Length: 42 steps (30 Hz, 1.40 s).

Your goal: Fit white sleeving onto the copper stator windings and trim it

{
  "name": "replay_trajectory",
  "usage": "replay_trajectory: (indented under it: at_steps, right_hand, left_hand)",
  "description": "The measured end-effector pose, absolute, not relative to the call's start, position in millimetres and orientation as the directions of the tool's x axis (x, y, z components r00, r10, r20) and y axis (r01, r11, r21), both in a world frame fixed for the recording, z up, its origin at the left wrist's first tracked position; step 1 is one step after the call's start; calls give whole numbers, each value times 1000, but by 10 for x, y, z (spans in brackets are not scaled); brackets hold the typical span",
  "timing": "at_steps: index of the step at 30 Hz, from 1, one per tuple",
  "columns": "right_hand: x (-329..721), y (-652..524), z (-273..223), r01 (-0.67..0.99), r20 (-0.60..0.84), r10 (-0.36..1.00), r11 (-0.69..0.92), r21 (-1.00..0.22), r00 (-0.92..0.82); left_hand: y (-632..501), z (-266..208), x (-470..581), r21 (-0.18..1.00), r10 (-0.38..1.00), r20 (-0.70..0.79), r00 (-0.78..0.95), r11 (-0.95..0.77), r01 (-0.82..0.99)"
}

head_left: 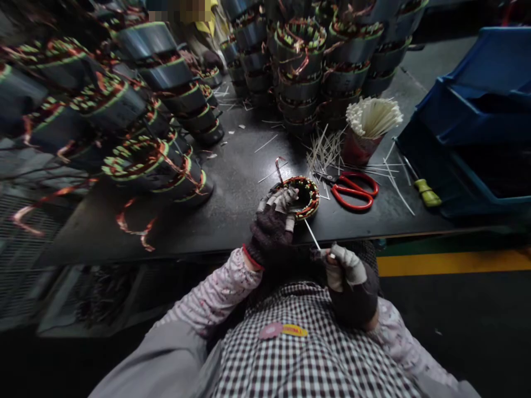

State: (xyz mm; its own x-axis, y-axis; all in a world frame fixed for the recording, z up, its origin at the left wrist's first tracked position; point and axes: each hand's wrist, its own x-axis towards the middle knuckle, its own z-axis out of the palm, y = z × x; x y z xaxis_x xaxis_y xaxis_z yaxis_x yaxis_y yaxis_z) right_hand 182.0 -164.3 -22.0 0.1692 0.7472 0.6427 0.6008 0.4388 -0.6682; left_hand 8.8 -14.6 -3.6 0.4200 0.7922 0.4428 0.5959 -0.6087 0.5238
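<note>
A ring-shaped motor stator [314,205] with copper windings and pale slot ends rests near the table's front edge. My left hand [271,226], in a dark glove with taped fingertips, grips its near left side, fingers bent over the rim. From the stator's near edge a thin white strip [312,234] runs toward me. My right hand [350,276], gloved and taped alike, is closed in a pinch on the strip's lower end, just off the table edge. A copper lead [279,168] sticks up behind the stator.
Red-handled scissors [354,190], loose white strips [326,152] and a cup [360,148] of strips lie right of the stator. Farther right are a screwdriver [427,193] and blue bins [477,116]. Stacked stators [157,171] stand left, with more stacks [301,83] behind.
</note>
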Motion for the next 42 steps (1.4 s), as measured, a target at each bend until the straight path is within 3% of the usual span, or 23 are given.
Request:
replay_trajectory:
  at_steps: [5,9,11,15,20,25,27,30,33,35,37,39,42]
  right_hand:
    - [1746,-1289,-194,501,620,764,472,-725,178]
    - [1830,-1123,-110,428,592,781,474,-770,201]
    - [1884,-1077,20,398,512,831,404,-824,218]
    - [1921,-987,293,313,247,944,173,-934,217]
    - [1871,-836,358,405,333,928,243,-882,169]
    - [1887,-773,283,557,239,961,123,-821,140]
    - [1901,-776,274,613,294,950,171,-772,105]
    - [1918,-760,303,680,502,865,358,-640,17]
    - [1959,-731,393,655,626,773,524,-545,-98]
    - [2001,-735,453,576,642,761,569,-587,-98]
    - [2046,-768,461,475,584,811,525,-706,-29]
    - [2082,-831,396,373,460,887,417,-829,30]
    - [2096,-954,260,331,273,962,250,-910,25]
  left_hand:
    - [-129,-26,144,516,772,472,426,-633,577]
    - [-151,-45,190,786,874,399,276,-481,388]
    - [-149,-37,189,837,878,398,265,-466,287]
    - [-132,1,163,798,836,429,342,-528,291]
    - [-148,27,153,808,849,421,318,-511,295]
    - [-165,63,122,832,857,377,352,-480,278]
    - [-155,67,113,828,850,379,366,-488,275]
    - [-136,67,118,806,839,402,367,-514,293]
    - [-129,79,135,792,840,402,365,-519,323]
    - [-131,90,142,780,834,402,377,-528,336]
    - [-132,95,140,750,817,418,396,-557,358]
    - [-131,88,128,699,796,445,410,-595,397]
    - [-122,60,106,578,743,503,442,-669,467]
